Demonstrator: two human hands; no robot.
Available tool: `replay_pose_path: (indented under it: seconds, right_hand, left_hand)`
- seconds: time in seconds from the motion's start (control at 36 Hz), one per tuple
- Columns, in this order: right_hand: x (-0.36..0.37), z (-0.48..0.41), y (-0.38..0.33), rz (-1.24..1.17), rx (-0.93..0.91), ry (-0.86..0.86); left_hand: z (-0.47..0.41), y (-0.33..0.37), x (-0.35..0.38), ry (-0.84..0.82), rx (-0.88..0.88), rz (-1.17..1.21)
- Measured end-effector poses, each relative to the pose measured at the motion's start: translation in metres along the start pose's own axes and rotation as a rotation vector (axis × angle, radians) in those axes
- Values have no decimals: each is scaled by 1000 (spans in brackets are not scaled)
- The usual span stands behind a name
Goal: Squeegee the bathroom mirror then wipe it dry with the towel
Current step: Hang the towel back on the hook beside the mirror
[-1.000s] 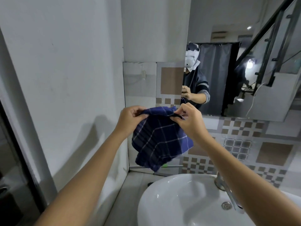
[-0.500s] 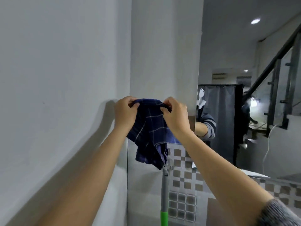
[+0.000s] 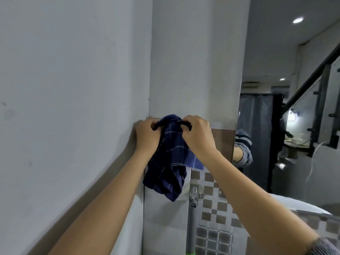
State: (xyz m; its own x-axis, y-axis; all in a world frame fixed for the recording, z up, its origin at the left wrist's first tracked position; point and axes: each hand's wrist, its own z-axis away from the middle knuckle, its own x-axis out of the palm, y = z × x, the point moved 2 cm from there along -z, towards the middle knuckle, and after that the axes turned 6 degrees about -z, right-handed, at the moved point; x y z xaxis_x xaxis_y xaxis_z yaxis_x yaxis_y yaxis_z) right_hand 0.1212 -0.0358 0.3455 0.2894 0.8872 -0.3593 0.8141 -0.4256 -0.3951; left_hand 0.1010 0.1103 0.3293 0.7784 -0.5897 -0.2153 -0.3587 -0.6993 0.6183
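Note:
A dark blue checked towel (image 3: 168,162) hangs bunched between both hands in front of the wall corner. My left hand (image 3: 146,138) grips its upper left edge close to the left wall. My right hand (image 3: 197,134) grips the upper right edge. The mirror (image 3: 287,111) fills the right side, its left edge just right of my right hand; it reflects my sleeve, a grey curtain and a staircase. A grey pole with a green band (image 3: 191,227), possibly the squeegee handle, stands upright below the towel; its head is hidden.
White plaster walls meet in a corner behind the towel. Below run brown and white patterned tiles (image 3: 213,208). A small wall hook (image 3: 194,195) sits just under the towel. The curved white rim of the sink (image 3: 298,203) shows at the lower right.
My view has tilted up from the sink to the wall and mirror. Both hands have risen with the towel and drawn closer together, bunching it more tightly.

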Motion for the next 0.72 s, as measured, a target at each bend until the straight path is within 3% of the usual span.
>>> replay_pose_path:
  seconds: [0.25,0.44,0.61,0.72]
  right_hand:
    - [3,12,14,-112,246,-199]
    - [-1,24,15,-190,300,-234]
    - [4,34,19,-77,168,-139]
    - [2,35,11,-128,33,-101]
  left_hand:
    - [16,1,-1,-38,-27,169]
    - [19,1,-6,-128,-20,215]
    - [25,2,-9,-124,50,241]
    - [27,2,-10,-182,110,188]
